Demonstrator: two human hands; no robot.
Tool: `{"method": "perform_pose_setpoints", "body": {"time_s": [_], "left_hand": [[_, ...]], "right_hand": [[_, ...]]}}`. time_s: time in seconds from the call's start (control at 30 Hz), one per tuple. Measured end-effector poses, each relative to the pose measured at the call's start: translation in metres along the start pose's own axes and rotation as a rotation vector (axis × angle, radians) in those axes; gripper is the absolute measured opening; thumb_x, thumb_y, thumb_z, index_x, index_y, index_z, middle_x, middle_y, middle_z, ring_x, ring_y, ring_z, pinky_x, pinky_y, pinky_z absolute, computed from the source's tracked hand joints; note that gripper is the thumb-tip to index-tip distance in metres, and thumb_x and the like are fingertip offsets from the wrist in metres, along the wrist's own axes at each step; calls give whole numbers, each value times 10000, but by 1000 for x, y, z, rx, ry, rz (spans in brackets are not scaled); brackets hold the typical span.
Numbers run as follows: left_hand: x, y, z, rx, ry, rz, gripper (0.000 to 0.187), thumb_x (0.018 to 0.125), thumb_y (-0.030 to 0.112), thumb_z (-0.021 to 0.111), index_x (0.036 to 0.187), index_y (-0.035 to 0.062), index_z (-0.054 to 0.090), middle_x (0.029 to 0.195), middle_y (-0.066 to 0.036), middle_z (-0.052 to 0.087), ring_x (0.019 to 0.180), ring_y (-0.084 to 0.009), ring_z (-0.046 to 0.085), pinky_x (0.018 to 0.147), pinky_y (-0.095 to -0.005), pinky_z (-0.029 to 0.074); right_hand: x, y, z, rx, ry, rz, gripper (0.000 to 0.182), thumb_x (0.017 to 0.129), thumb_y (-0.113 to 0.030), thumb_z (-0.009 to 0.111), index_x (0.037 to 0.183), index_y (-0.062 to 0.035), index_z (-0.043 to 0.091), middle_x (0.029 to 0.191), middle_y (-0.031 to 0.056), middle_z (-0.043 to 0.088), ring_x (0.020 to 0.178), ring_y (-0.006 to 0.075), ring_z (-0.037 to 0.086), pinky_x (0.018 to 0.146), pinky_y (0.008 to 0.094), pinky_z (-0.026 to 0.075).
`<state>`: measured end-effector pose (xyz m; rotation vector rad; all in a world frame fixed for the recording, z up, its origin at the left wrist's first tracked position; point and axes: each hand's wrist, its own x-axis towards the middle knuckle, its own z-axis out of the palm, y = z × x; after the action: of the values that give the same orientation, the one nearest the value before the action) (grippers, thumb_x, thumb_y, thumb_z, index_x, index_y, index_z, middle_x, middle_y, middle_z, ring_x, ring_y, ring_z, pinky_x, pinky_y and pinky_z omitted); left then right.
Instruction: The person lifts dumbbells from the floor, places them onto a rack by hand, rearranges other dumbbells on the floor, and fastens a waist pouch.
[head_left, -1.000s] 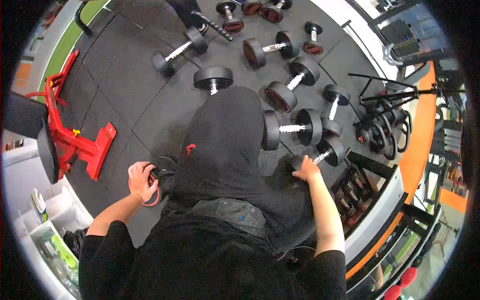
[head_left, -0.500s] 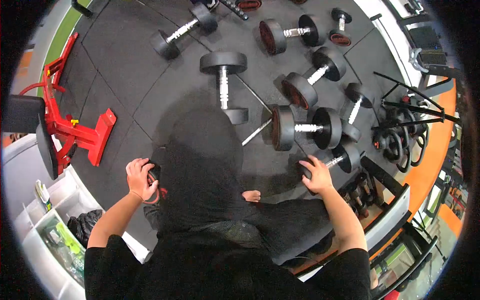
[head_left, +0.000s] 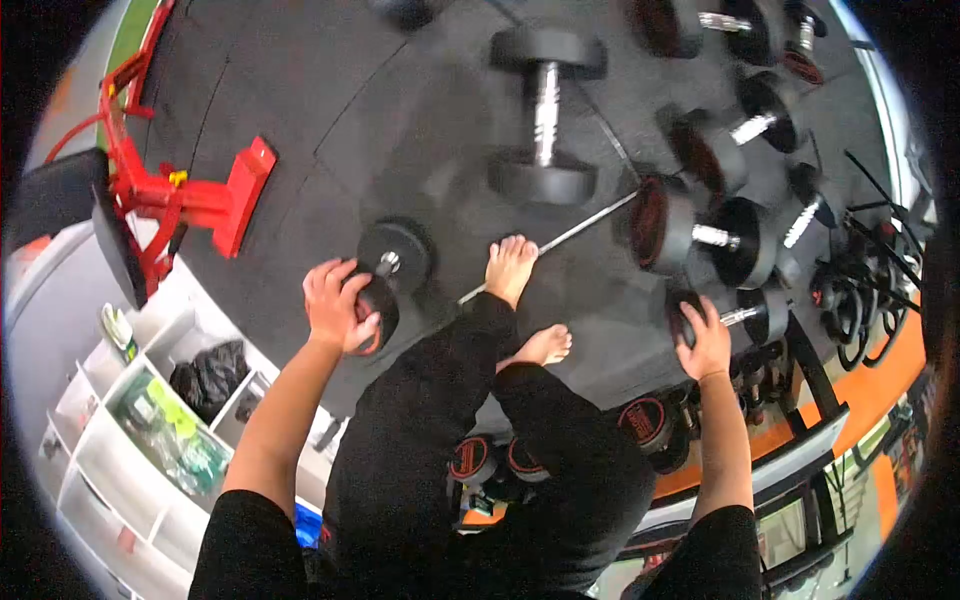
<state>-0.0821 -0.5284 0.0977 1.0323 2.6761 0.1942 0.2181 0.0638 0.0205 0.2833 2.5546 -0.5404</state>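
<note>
My left hand [head_left: 337, 305] is curled over the near end of a black dumbbell [head_left: 398, 250], which lies on the dark floor mat with its far head beside my foot. On the right side, my right hand [head_left: 707, 340] grips the outer head of another black dumbbell [head_left: 765, 314] with a chrome handle. Part of each held head is covered by the fingers. Between my hands are my bare feet [head_left: 510, 268] and black trouser legs. A larger dumbbell [head_left: 545, 112] lies straight ahead of the feet.
Several more dumbbells [head_left: 715, 237] lie ahead to the right. A rack [head_left: 745, 480] with dumbbells runs along the lower right. White compartment shelving [head_left: 150, 470] and a red-framed bench [head_left: 190, 195] stand on the left. Black kettlebell-like weights [head_left: 850, 310] are at the far right.
My view has shifted, and a dark shape that covered the middle is gone, so my legs and both feet show. The left dumbbell is now more visible. Both hands stay on the dumbbells.
</note>
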Motion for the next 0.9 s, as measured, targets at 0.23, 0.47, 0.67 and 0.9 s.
{"method": "perform_pose_setpoints", "body": {"time_s": [0.23,0.47,0.67,0.9], "left_hand": [[-6,-3,3,15,15,4,570,718,520,673,1154,157,626,1278,-101,575,1225,-367,502,1035,-545,351],[-9,-7,2,-57,67,-6,569,691,523,714,1141,181,640,1257,-78,575,1227,-348,493,1032,-547,344],[-16,-13,11,-208,206,-55,546,628,458,810,1079,181,678,1207,-60,620,1173,-330,539,1010,-522,394],[-39,-2,9,-358,272,-188,430,652,375,821,1021,210,675,1218,-37,613,1209,-333,519,1051,-554,375]], "right_hand": [[-1,-23,-5,-337,-167,175,759,860,-380,703,1534,-334,357,1468,216,436,1320,412,468,1056,502,410],[57,-141,48,-544,-9,274,444,893,-252,615,1297,-86,538,1249,95,613,1193,385,573,918,522,492],[156,-453,110,1697,-1030,673,844,911,-727,548,1432,-64,511,1394,193,584,1253,269,591,1062,450,455],[170,-494,191,1741,-884,-125,508,1000,-445,584,1377,-106,575,1339,110,619,1233,205,591,1049,391,474]]}}
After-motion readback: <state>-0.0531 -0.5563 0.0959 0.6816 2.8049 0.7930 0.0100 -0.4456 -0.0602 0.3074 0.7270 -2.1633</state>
